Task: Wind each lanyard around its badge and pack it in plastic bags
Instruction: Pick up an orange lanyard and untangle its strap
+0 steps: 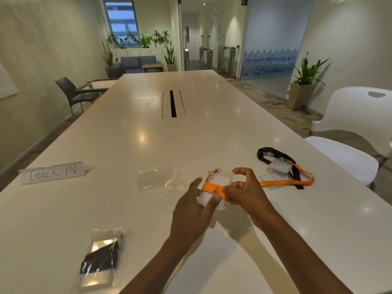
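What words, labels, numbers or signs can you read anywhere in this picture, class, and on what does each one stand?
"CHECK-IN": handwritten on the folded paper sign standing on the table, far left.
Blue signs above the doorway: too small to read.
Badges: no text legible.
Bagged badge: nothing readable.

Both forearms are bare up to the frame edge (no sleeves), as are the hands.
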